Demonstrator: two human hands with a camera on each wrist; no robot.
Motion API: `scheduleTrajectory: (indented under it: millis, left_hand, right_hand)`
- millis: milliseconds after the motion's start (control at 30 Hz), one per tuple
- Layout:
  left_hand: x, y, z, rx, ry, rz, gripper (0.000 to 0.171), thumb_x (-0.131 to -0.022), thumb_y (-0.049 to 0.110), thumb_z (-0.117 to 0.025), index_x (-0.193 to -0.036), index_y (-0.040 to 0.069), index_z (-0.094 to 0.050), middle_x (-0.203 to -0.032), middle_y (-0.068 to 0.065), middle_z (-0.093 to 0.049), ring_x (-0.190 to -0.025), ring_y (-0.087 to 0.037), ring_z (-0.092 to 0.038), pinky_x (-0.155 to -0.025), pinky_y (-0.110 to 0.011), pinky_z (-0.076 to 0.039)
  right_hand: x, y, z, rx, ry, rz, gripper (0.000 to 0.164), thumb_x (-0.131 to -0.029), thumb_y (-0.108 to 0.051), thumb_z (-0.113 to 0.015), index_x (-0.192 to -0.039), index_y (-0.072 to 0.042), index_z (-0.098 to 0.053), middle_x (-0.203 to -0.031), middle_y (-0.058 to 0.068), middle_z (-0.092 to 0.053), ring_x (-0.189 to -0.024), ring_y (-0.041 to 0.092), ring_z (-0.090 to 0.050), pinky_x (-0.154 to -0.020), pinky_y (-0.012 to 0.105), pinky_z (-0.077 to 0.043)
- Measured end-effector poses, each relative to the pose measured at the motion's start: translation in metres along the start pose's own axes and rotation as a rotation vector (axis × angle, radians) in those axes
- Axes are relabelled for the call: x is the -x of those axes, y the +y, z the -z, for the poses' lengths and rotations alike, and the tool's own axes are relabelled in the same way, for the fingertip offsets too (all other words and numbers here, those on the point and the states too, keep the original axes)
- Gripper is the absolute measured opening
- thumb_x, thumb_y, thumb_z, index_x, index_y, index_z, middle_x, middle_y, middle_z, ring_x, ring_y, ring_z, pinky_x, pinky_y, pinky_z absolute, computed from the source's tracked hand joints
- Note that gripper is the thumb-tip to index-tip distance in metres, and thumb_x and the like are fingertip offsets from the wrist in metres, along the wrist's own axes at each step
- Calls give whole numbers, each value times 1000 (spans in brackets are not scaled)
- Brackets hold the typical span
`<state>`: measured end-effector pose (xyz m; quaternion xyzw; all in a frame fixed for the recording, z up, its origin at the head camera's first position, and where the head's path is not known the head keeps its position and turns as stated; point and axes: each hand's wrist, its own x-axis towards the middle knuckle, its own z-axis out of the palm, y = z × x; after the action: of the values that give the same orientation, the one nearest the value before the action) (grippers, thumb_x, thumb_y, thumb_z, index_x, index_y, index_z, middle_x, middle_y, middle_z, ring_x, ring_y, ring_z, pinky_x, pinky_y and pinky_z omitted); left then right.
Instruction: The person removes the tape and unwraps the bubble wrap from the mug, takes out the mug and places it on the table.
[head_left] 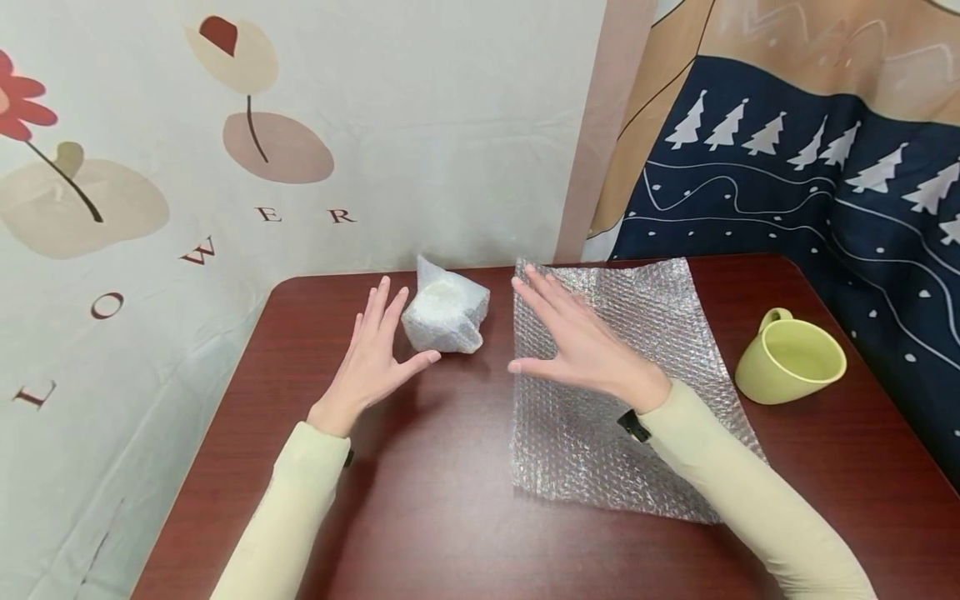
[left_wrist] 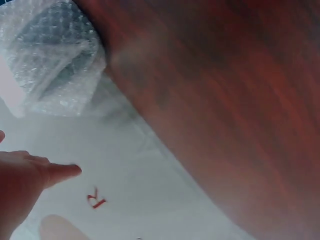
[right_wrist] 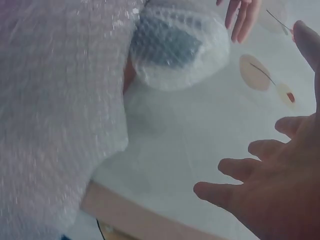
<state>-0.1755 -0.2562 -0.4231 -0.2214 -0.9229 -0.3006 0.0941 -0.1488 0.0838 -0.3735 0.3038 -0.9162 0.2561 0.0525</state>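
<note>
Near the back edge of the table sits a bundle wrapped in bubble wrap [head_left: 446,312]; what is inside cannot be made out. My left hand [head_left: 371,350] hovers just left of that bundle, fingers straight and spread, holding nothing. Over a flat sheet of bubble wrap [head_left: 592,450] hangs my right hand [head_left: 581,342], its fingers also straight and spread, with nothing in it. The right wrist view shows the bundle [right_wrist: 175,45] beyond the spread fingers of the right hand [right_wrist: 280,170]. In the left wrist view the bundle [left_wrist: 55,60] appears at the upper left.
A yellow-green mug [head_left: 791,362] stands at the right of the dark red table [head_left: 420,533], its handle toward the back. Behind the table hang a pale flower-print cloth [head_left: 450,125] and a dark blue cloth with white trees [head_left: 750,183].
</note>
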Motion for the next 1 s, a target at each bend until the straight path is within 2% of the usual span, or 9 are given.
scheduleTrajectory:
  millis: [200, 300, 400, 533, 633, 700, 833, 1000]
  left_hand:
    - [-9, -13, -8, 178, -63, 90, 92, -98, 48, -69, -167, 16, -18, -174, -3, -7, -158, -27, -13, -122, -58, -22]
    - [-12, -16, -12, 236, -60, 100, 85, -102, 44, -63, -167, 15, -17, -173, -6, -15, -157, -27, -19, -123, -54, -22]
    - [-13, -17, -15, 348, -58, 119, 79, -106, 38, -58, -168, 19, -13, -171, -10, -23, -153, -30, -30, -122, -53, -27]
    - [-14, -17, -19, 457, -44, 125, 71, -109, 30, -54, -168, 24, -15, -167, -14, -32, -146, -35, -43, -117, -53, -35]
    - [-14, -17, -19, 445, -35, 123, 64, -110, 31, -53, -167, 24, -24, -165, -11, -36, -142, -32, -48, -115, -52, -40]
    - [-15, -17, -19, 425, -35, 124, 61, -110, 33, -53, -165, 25, -30, -164, -10, -38, -140, -30, -51, -112, -50, -43]
    - [-14, -16, -17, 396, -36, 131, 57, -109, 37, -53, -163, 26, -37, -161, -9, -42, -137, -28, -54, -110, -49, -45]
    - [-12, -15, -15, 350, -45, 117, 57, -109, 40, -53, -161, 24, -40, -164, -3, -39, -138, -29, -53, -112, -50, -44]
  right_hand:
    - [-20, -2, -31, -56, -46, -12, 104, -92, -60, -71, -168, -20, -13, -174, 3, -4, -159, 30, -9, -123, 59, -19]
    - [-29, -3, -46, -83, -66, -26, 105, -92, -60, -71, -168, -17, -13, -174, 5, -4, -158, 32, -10, -124, 57, -19]
    - [-40, -5, -58, -90, -49, -23, 105, -92, -58, -72, -168, -13, -14, -174, 9, -7, -158, 33, -12, -125, 52, -19]
    - [-52, -6, -68, -112, -16, -31, 102, -93, -54, -73, -168, -16, -14, -173, 12, -9, -156, 33, -21, -123, 52, -26]
    - [-58, -6, -72, -137, -23, -50, 97, -95, -50, -73, -168, -20, -17, -173, 11, -11, -151, 34, -33, -117, 55, -36]
    - [-61, -5, -74, -138, -25, -45, 90, -97, -44, -73, -166, -18, -23, -173, 12, -14, -148, 34, -39, -114, 55, -40]
    - [-64, -1, -77, -110, 16, 15, 73, -98, -28, -74, -159, -10, -38, -167, 19, -27, -142, 36, -46, -111, 52, -44]
    - [-64, 3, -77, -104, 79, 69, 62, -98, -16, -74, -153, -7, -47, -161, 23, -37, -131, 36, -56, -107, 48, -48]
